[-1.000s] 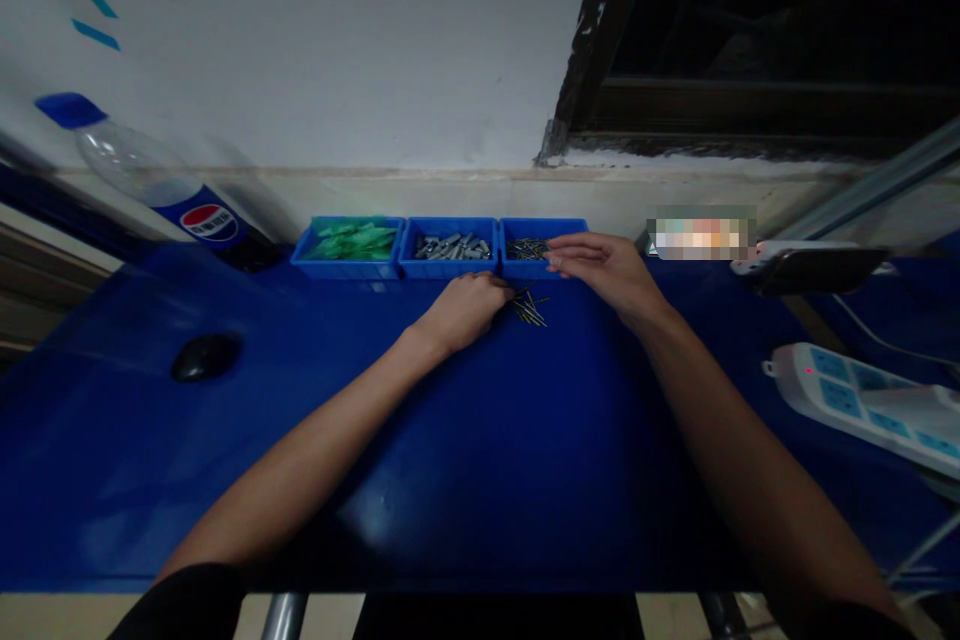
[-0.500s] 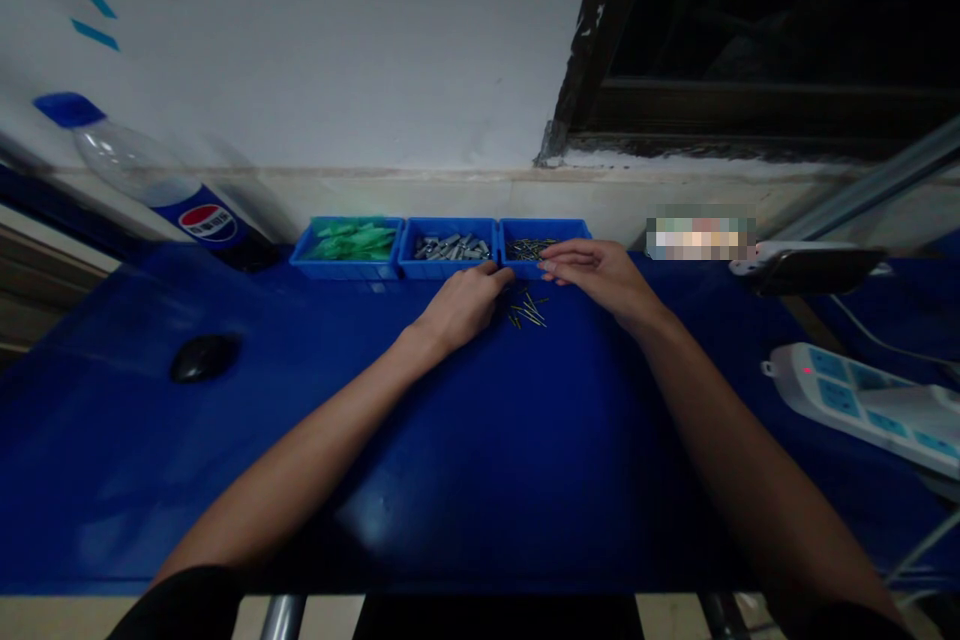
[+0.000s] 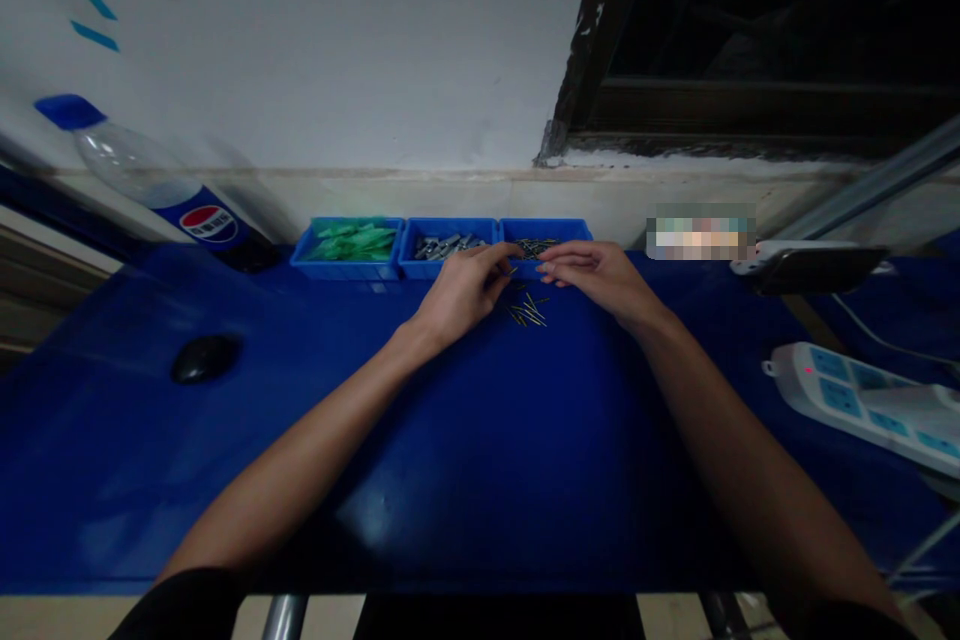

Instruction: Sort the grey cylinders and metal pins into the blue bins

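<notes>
Three small blue bins stand in a row at the back of the blue table [image 3: 480, 440]: the left bin [image 3: 347, 248] holds green plastic pieces, the middle bin [image 3: 447, 250] grey metal parts, the right bin [image 3: 553, 228] dark screws. A small heap of loose screws [image 3: 529, 312] lies on the table in front of the right bin. My left hand [image 3: 465, 290] is raised beside the heap, fingertips pinched near the middle bin's front edge. My right hand [image 3: 600, 275] lies just right of the heap, fingers together and pointing left toward my left hand.
A cola bottle [image 3: 161, 185] lies at the back left beside a black mouse [image 3: 204, 357]. A white power strip [image 3: 870, 405] with cables lies at the right edge, and a phone on a stand [image 3: 810, 267] at the back right. A white wall stands behind the bins.
My left hand lifted off the screw heap and moved up toward the bins, fingers pinching. My right hand drew back a little from the right bin toward the heap.
</notes>
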A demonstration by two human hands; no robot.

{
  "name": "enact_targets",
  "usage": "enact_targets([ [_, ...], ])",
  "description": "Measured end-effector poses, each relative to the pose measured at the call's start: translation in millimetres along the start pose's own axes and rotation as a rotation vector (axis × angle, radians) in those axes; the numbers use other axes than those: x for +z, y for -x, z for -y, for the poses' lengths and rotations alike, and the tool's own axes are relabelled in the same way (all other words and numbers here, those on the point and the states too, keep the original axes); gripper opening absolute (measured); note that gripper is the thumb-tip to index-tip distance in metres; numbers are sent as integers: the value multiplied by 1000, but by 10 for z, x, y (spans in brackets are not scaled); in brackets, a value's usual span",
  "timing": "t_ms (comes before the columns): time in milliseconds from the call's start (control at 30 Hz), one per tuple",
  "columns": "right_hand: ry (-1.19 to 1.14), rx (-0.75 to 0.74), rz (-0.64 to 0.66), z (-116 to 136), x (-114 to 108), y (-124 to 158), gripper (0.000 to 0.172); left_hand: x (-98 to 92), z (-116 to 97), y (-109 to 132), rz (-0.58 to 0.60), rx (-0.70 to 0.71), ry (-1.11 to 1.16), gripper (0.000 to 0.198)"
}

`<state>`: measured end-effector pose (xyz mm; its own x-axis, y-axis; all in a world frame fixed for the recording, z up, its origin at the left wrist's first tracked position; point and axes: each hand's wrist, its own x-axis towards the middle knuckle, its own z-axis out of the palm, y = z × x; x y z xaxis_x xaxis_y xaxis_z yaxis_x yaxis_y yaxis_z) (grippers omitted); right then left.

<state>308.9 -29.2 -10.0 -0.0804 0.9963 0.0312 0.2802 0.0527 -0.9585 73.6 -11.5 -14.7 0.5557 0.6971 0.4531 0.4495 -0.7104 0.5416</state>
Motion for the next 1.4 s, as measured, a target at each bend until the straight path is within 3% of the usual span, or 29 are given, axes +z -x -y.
enact_targets([
  [200, -58, 48, 105, 58, 46, 39, 27, -27, -12, 16, 0, 24, -61, 47],
  [500, -91, 55, 180, 54, 174, 74, 17, -19, -29, 20, 12, 40, -28, 36],
  [667, -74, 40, 95, 49, 137, 49, 17, -39, -10, 12, 95, -27, -120, 36],
  [800, -61, -21, -117, 10, 29, 10, 17, -55, 29, 28, 322, -72, -262, 26],
  [933, -60, -16, -166, -25, -28, -4, 26, -39, 1, 44, 474, -56, -348, 18],
  [1233, -47, -14, -98, -56, 25, -22, 24, -22, -97, 22, 518, -111, -466, 22],
  [1400, -49, -2, -96, -36, 8, -15, 19, -23, -155, 29, 483, -96, -445, 21],
])
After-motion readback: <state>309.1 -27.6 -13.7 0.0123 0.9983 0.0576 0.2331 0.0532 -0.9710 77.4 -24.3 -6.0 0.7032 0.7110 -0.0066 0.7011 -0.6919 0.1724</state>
